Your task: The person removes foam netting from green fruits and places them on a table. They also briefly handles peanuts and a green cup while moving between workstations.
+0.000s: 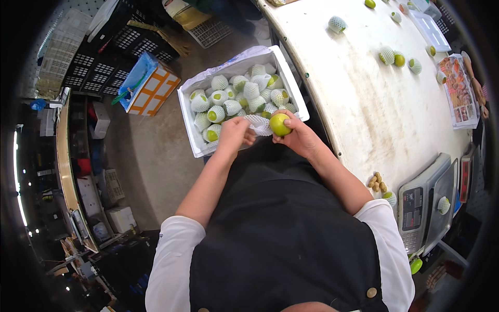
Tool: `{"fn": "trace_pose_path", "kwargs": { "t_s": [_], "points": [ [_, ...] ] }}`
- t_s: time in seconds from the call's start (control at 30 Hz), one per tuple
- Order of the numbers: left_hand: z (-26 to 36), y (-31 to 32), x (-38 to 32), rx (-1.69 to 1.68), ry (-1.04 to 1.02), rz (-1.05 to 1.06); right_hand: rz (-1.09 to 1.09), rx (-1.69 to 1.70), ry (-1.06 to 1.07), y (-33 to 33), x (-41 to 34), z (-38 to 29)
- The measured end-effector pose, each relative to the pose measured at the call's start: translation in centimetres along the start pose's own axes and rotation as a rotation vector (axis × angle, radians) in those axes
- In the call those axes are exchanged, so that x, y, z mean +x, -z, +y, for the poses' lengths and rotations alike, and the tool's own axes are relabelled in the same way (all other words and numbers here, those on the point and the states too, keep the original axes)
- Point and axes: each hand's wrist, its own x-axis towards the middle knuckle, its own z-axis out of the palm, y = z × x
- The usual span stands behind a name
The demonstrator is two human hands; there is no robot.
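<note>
My right hand [300, 134] grips a round yellow-green fruit [279, 124], thumb across its side. A white foam net sleeve [259, 124] stretches between that fruit and my left hand [236, 134], whose fingertips pinch its free end. Both hands are over the near edge of a white foam box [197, 136] with a pale plastic liner [218, 67]. Inside the box are several green fruits in foam nets [232, 107], some with bare green ends showing. Whether the sleeve still covers part of the held fruit's underside is hidden.
On the right, a pale worktop [362, 97] bears netted fruits [414, 65], peanuts [377, 182] and a digital scale [425, 206]. Another person's arm [473, 84] is beside a printed sheet [460, 91]. An orange-and-white carton [153, 91] and black crates [101, 72] stand left.
</note>
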Motion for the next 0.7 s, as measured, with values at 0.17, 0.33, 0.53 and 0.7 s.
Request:
{"fn": "trace_pose_path", "kwargs": {
  "t_s": [0.17,0.33,0.53,0.7],
  "points": [
    [-0.4,0.7,0.6,-0.554,0.159,-0.102,-0.003,-0.018,-0.016,-0.1,0.0,0.1],
    [-2.0,-0.2,0.8,-0.840,0.196,-0.277,0.026,0.246,-0.053,1.0,0.3,0.2],
    [-1.8,-1.3,-0.6,-0.817,0.175,-0.427,0.067,0.363,-0.021,1.7,0.4,-0.2],
    [-1.3,-1.6,-0.1,-0.877,-0.115,-0.344,0.046,0.305,-0.134,2.4,0.9,0.8]
  ]
}}
